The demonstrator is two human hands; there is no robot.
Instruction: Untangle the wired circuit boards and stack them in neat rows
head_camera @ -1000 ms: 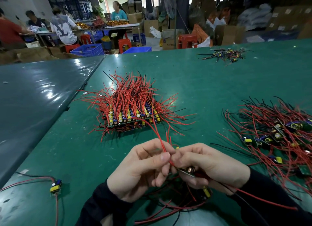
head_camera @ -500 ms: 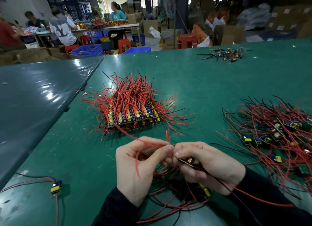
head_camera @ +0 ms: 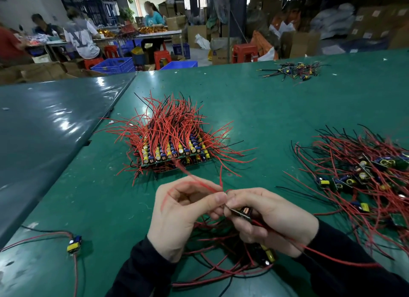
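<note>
My right hand (head_camera: 272,217) grips a small circuit board (head_camera: 242,213) with a copper coil, low in the middle of the view. My left hand (head_camera: 177,212) pinches that board's red wire (head_camera: 199,182) between thumb and forefinger, right beside the board. Under both hands lies a loose tangle of red and black wires (head_camera: 221,252) with another board in it. Beyond my hands stands the stacked block of boards (head_camera: 174,150) in rows, its red wires fanning upward. A tangled heap of wired boards (head_camera: 365,177) lies at the right.
A single yellow-and-blue wired board (head_camera: 74,244) lies at the near left on the green table (head_camera: 276,110). A small bundle of parts (head_camera: 292,70) sits at the far right edge. A second, darker table (head_camera: 44,124) adjoins on the left. People work at benches behind.
The red wire pinched in my left hand has swung from upright to slanting left and away. My left hand has turned more upright; the right hand still holds the board.
</note>
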